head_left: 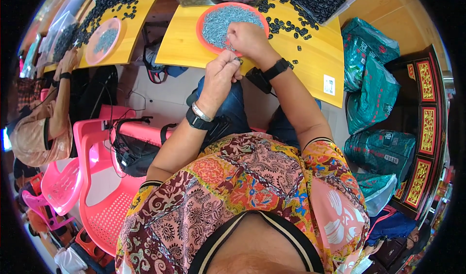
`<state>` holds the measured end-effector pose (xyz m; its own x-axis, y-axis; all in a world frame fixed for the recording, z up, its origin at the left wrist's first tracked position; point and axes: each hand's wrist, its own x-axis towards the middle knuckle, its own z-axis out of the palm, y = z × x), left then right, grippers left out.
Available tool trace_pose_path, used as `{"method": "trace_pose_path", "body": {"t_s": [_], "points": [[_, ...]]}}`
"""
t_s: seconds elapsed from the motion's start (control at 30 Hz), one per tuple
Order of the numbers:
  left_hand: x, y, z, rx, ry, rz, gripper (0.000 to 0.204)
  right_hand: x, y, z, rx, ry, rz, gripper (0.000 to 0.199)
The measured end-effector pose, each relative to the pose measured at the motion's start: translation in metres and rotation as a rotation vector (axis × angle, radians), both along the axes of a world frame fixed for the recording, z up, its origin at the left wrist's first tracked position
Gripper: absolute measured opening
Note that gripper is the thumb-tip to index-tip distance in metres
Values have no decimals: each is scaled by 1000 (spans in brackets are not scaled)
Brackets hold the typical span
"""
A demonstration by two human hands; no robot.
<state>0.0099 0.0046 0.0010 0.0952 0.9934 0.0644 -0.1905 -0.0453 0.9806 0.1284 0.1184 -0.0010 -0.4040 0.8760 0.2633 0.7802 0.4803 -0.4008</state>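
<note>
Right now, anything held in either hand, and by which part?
Left hand: apparently a small dark piece, gripped part hidden. Right hand: curled; can't tell whether it holds anything.

Workshop (parts (213, 24) heaped on tables (315, 56))

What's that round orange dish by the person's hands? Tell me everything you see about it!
The dish is round and orange-red, with a smooth rim, and it looks like plastic. It sits on the yellow table. Lots of little grey, metal-looking screws cover its inside. The right hand hides part of its right side, and the left hand is at its near edge. Whether either hand touches the dish itself is hard to tell.
</note>
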Motion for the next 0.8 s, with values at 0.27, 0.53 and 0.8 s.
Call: {"method": "trace_pose_path", "body": {"t_s": [0.27, 0.53, 0.8], "points": [[0, 1, 0, -2, -6, 2, 14, 18, 14, 2, -346, 660, 15, 10], [-9, 6, 3, -17, -17, 47, 14, 30, 5, 10, -475, 939, 64, 13], [-6, 4, -1, -4, -22, 13, 14, 35, 21, 6, -591, 1088, 24, 10]]}}
